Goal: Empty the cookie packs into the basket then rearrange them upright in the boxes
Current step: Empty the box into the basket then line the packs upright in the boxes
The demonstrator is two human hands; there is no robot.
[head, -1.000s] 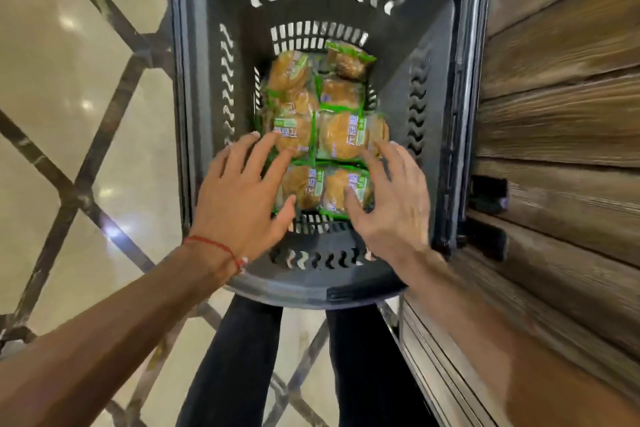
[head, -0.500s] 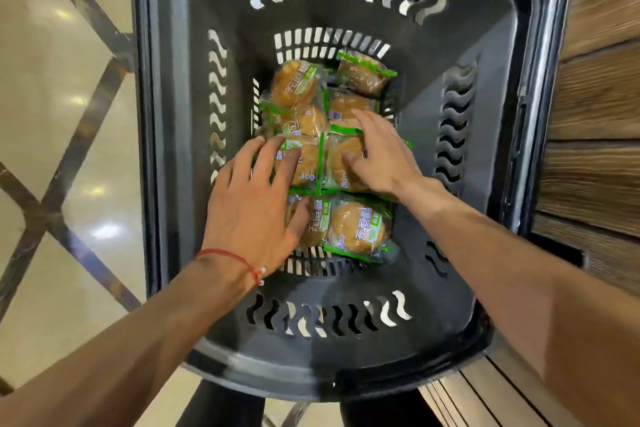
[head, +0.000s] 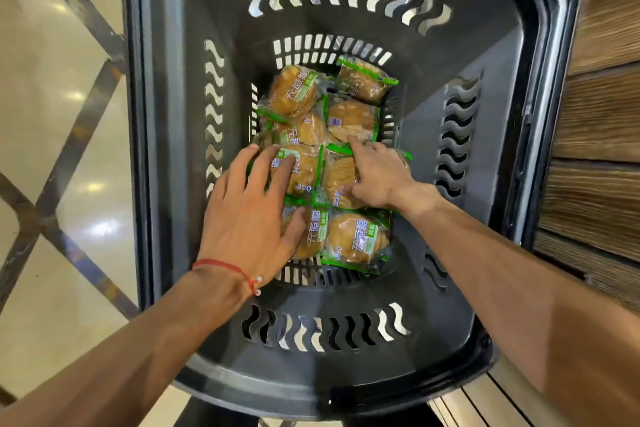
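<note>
— Where do we see the clear, green-edged cookie packs (head: 349,236)?

— All lying flat on the floor of the dark grey slotted plastic basket (head: 166,149), in two rows running from its near wall to its far wall. The pack in the basket's far right corner is tilted.

— And what do we make of the left hand (head: 249,215), the one with the red thread bracelet (head: 221,265)?

— It is released: the fingers are spread straight and rest on the middle pack of the basket's left row, while the thumb touches the pack nearest us.

— The right hand (head: 377,173)?

— It lies over the middle pack of the basket's right row, with the forefinger stretched toward the next pack and the thumb at the near edge. We cannot tell whether it has a grip, as the other fingers are hidden.

— Outside the basket?

— We see a glossy cream floor (head: 52,114) to its left and a brown wooden plank wall (head: 602,114) to its right.
</note>
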